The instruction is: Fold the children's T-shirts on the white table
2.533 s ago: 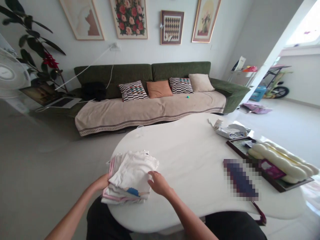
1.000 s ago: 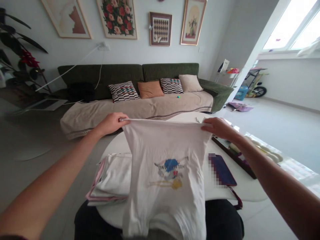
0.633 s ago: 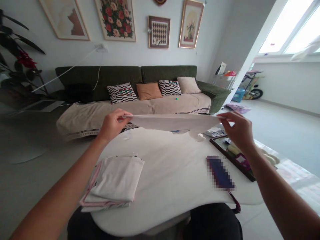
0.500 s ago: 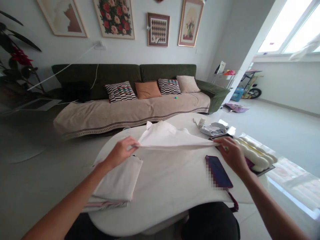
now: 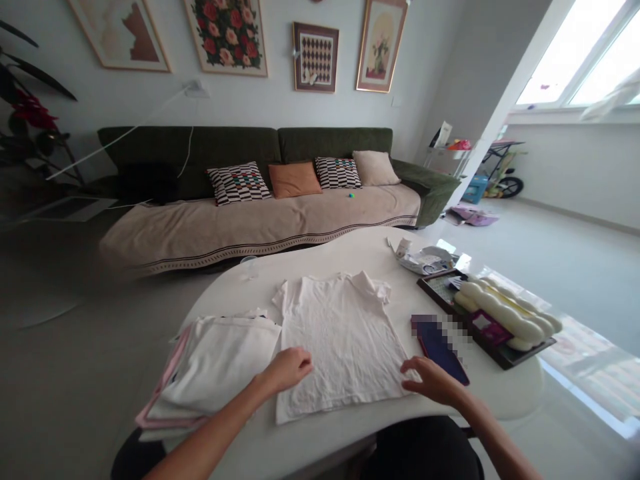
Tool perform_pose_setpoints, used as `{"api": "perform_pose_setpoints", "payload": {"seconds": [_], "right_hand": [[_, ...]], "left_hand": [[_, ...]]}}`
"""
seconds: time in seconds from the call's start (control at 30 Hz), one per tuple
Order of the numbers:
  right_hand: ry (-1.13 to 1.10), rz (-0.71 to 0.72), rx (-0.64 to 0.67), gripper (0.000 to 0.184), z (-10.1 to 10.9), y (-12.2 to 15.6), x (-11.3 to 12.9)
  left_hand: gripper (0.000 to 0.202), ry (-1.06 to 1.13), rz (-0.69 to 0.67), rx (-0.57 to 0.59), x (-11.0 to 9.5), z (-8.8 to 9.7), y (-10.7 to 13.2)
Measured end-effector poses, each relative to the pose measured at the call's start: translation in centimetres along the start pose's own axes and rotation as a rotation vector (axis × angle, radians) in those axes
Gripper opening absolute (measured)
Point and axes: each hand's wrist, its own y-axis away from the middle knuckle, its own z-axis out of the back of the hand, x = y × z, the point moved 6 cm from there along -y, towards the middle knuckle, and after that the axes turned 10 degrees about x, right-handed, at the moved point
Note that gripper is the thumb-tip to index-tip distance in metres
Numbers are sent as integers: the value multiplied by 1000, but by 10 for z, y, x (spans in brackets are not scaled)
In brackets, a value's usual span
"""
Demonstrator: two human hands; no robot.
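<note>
A white T-shirt (image 5: 340, 333) lies spread flat on the white table (image 5: 350, 257), its plain side up and its hem toward me. My left hand (image 5: 289, 369) rests curled at the hem's left corner. At the hem's right corner my right hand (image 5: 431, 379) sits with its fingers bent over the edge. Whether either hand still pinches the cloth is not clear. A stack of folded clothes (image 5: 215, 363) lies just left of the shirt.
A dark phone (image 5: 440, 340) lies right of the shirt, close to my right hand. Beyond it a dark tray (image 5: 440, 300) holds a pale wavy object (image 5: 505, 313). Crumpled packaging (image 5: 423, 259) sits at the far right. A green sofa (image 5: 280, 173) stands behind the table.
I lifted the top shirt off the stack, held it up by its hem, swung it out over the table and laid it flat. My hands came down to the near edge.
</note>
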Motion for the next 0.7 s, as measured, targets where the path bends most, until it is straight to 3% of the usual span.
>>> {"api": "perform_pose_setpoints", "payload": {"seconds": [0.07, 0.13, 0.27, 0.37, 0.43, 0.53, 0.6, 0.63, 0.7], "right_hand": [[-18, -2, -62, 30, 5, -16, 16], [16, -33, -135, 39, 1, -34, 33], [145, -150, -126, 51, -38, -55, 46], [168, -205, -136, 54, -67, -51, 38], [139, -239, -164, 55, -74, -47, 30], [-44, -179, -185, 52, -54, -55, 20], [-289, -150, -236, 45, -20, -72, 4], [-453, -232, -309, 43, 1, -82, -13], [-509, -348, -402, 46, 41, -105, -41]], "left_hand": [[31, -6, 53, -199, 0, 15, -23], [41, -48, 145, -305, 4, 17, -44], [59, -127, 384, -344, 27, -3, -65], [62, -168, 424, -370, 39, -15, -67], [64, -183, 422, -375, 42, -18, -68], [65, -185, 429, -370, 45, -18, -72], [65, -179, 434, -364, 45, -18, -74], [65, -175, 437, -360, 45, -18, -75], [65, -165, 439, -353, 46, -18, -76]]}}
